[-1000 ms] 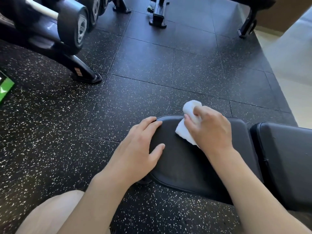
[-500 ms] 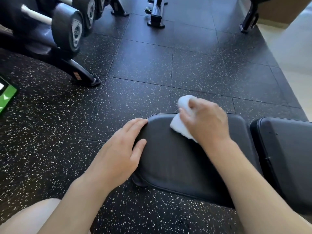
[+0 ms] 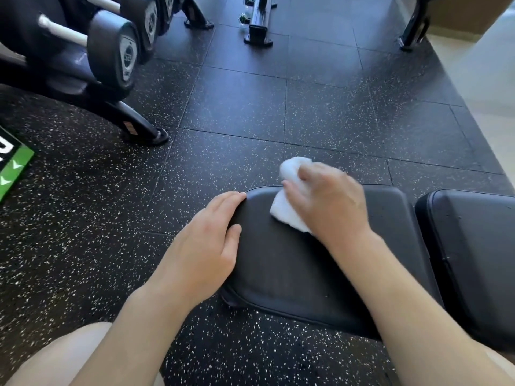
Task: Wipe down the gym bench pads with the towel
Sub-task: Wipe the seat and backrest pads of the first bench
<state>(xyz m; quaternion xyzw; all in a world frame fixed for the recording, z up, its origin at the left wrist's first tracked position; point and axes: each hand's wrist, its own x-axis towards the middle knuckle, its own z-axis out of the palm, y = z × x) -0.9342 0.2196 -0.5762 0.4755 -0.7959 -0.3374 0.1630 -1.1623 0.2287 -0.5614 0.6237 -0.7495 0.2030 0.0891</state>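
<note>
Right hand (image 3: 326, 201) grips one towel (image 3: 289, 190); flat left hand (image 3: 206, 240) steadies one of two pads (image 3: 292, 263).

Black padded vinyl seat pad (image 3: 320, 274): near half bare. Far left corner taken by the right hand (image 3: 328, 204) gripping a bunched white towel (image 3: 289, 196). Left hand (image 3: 206, 246) lies flat along the pad's left edge, closing that side. Narrow gap on the right, then a second black padded cushion (image 3: 473, 260) just beside. Black speckled rubber floor (image 3: 250, 107) beyond the pad lies open. Dark dumbbell rack (image 3: 111, 65) stands far left, well apart; a green and black sign (image 3: 14, 165) at the left edge.
</note>
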